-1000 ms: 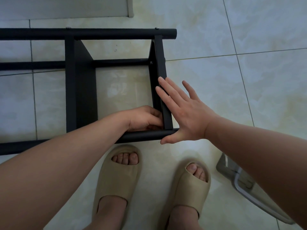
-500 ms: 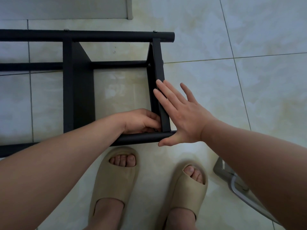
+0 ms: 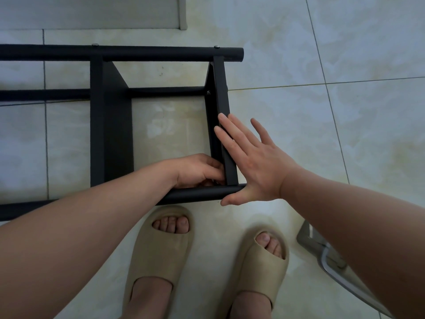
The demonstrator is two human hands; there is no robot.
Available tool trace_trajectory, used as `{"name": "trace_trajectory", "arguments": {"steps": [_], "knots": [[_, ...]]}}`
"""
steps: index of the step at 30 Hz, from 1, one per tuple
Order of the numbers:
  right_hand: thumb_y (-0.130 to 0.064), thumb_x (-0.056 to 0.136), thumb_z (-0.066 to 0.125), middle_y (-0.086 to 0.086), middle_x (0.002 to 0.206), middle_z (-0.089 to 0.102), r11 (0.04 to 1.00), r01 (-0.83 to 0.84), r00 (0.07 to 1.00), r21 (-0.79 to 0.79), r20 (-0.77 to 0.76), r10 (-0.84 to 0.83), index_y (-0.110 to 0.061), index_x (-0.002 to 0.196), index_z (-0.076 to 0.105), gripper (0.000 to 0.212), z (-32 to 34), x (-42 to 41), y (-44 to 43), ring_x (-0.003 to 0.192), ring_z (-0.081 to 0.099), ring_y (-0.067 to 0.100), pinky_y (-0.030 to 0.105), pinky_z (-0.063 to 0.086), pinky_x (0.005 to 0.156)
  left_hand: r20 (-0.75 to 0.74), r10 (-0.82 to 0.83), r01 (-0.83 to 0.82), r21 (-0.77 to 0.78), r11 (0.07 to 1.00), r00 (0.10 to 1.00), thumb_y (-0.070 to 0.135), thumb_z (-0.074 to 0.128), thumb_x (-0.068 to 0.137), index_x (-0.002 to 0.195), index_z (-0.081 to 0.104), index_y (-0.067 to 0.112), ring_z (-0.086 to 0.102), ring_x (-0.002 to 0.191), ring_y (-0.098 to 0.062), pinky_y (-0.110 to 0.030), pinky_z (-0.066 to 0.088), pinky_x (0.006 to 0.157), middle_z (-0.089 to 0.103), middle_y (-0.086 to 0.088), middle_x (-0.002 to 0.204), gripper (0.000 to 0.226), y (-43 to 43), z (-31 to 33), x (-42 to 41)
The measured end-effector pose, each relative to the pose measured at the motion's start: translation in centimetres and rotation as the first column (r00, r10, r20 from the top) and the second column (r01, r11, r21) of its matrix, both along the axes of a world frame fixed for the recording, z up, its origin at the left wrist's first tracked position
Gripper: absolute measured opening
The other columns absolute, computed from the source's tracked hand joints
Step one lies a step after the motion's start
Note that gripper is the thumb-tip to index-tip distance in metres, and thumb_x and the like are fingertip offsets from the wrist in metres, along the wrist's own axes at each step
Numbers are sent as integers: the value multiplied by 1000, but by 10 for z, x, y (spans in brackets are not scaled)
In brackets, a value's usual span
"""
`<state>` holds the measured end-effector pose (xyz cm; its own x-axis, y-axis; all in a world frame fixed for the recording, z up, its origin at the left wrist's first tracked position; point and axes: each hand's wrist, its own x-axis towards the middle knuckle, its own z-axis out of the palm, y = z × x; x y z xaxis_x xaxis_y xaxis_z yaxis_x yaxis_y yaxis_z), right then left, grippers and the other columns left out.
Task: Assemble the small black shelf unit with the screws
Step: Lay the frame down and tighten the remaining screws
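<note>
Against the shelf unit (image 3: 115,125) end, right hand (image 3: 255,162) presses flat; left hand (image 3: 195,171) curls inside its corner, grip hidden.

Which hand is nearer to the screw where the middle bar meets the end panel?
The right hand. Its fingers lie on the end panel, a little short of the screw; the left hand is farther back, at the panel's near corner.
</note>
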<state>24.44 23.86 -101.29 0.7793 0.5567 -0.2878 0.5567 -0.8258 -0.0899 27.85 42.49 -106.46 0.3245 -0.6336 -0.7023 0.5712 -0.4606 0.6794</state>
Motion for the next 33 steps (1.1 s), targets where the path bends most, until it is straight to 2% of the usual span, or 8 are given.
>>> {"name": "trace_trajectory", "arguments": {"steps": [3, 8, 11, 15, 22, 25, 30, 33], "knots": [[-98, 69, 30, 12, 169, -9, 1000, 3, 1000, 7, -10, -3, -6, 162, 2, 134, 0, 0, 0, 157, -7, 28, 58, 5, 125, -70, 50, -53, -35, 998, 996, -4, 61, 89, 82, 67, 10, 51, 53, -15, -28, 36, 56, 59, -3, 61, 17, 2, 0, 1], [-98, 69, 29, 12, 169, -9, 1000, 2, 1000, -1, -14, -2, -6, 162, 1, 134, 1, 0, 0, 157, -7, 28, 58, 4, 125, -188, 101, -121, -102, 987, 977, -9, 54, 91, 99, 60, 3, 57, 66, -19, -27, 45, 64, 59, -10, 78, 17, 2, 1, 0], [-98, 69, 28, 12, 169, -9, 1000, -1, 1000, -6, -13, 0, -6, 162, 2, 134, 0, 0, 1, 157, -7, 28, 58, 5, 125, -138, 52, -64, -84, 994, 989, -5, 53, 93, 99, 64, 0, 65, 68, -15, -24, 52, 67, 67, -6, 76, 13, 0, 1, -1], [-98, 69, 31, 13, 169, -8, 1000, 3, 1000, 8, -11, -3, -5, 162, 3, 134, 1, 0, 0, 157, -6, 28, 58, 5, 125, -70, 58, -62, -48, 997, 996, -6, 58, 91, 84, 67, 6, 58, 52, -10, -19, 45, 52, 63, 0, 60, 16, 0, 1, -1], [-98, 69, 30, 13, 169, -7, 1000, 1, 1000, 9, -2, -1, -5, 162, 4, 133, 0, 0, 0, 157, -5, 28, 59, 7, 124, -204, 118, -144, -114, 983, 972, -13, 51, 90, 99, 60, 2, 58, 69, -21, -26, 48, 64, 61, -10, 77, 20, 3, 0, 0], [-99, 69, 30, 13, 169, -8, 1000, -3, 1000, 0, -4, 3, -6, 162, 3, 134, -1, 0, 0, 157, -6, 28, 59, 7, 124, -180, 92, -113, -106, 988, 979, -11, 50, 90, 99, 63, -3, 63, 76, -22, -28, 52, 71, 65, -14, 84, 18, 0, 1, -2], [-98, 69, 29, 12, 169, -8, 1000, 2, 1000, 6, -9, -2, -6, 162, 3, 133, -1, 1, 0, 157, -6, 28, 59, 6, 124, -96, 78, -86, -75, 993, 992, -6, 57, 90, 86, 68, 3, 62, 59, -14, -23, 49, 58, 66, -6, 68, 14, 0, 2, -2], [-98, 68, 29, 12, 169, -9, 1000, 8, 1000, 10, -15, -7, -6, 162, 2, 134, 0, 0, 0, 157, -7, 27, 59, 6, 124, -87, 84, -90, -72, 993, 993, -9, 58, 89, 84, 66, 7, 56, 58, -14, -24, 44, 60, 63, -2, 65, 18, 2, 0, 0]]}}
